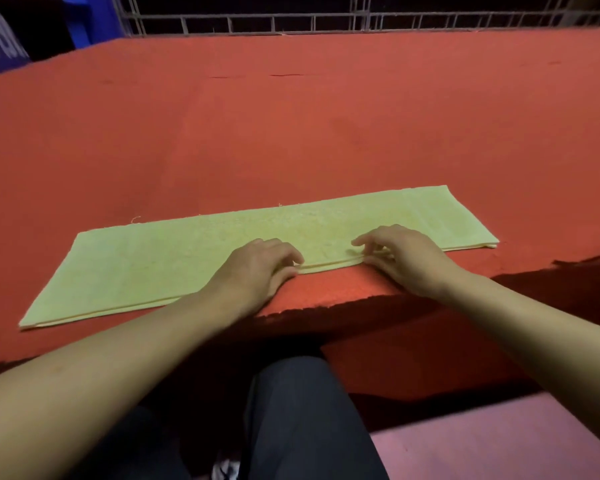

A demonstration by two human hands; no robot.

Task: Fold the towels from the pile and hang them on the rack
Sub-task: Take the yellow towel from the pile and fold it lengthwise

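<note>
A: Nearest the camera?
B: Dark trousers (291, 420) at the bottom, a shoe (226, 470) partly visible below, pink floor (482, 455) to the right.

A: Hands?
B: Both over the near edge of the towel (153, 268), close together near its middle. Left hand (257, 268): fingers curled, tips pinching the layered near edge. Right hand (402, 258): fingers bent and slightly spread, lower fingertips and thumb gripping the same edge, index raised above the cloth.

A: Towel condition and position?
B: Pale yellow-green, folded lengthwise into a long strip, stacked layers visible along the near edge. Flat on the red table covering (326, 133), close to the near table edge, left end nearer the camera, right end farther.

A: Beyond?
B: Bare red covering, then a metal rack (291, 22) along the far edge. Something blue (84, 19) at top left, indistinct.
</note>
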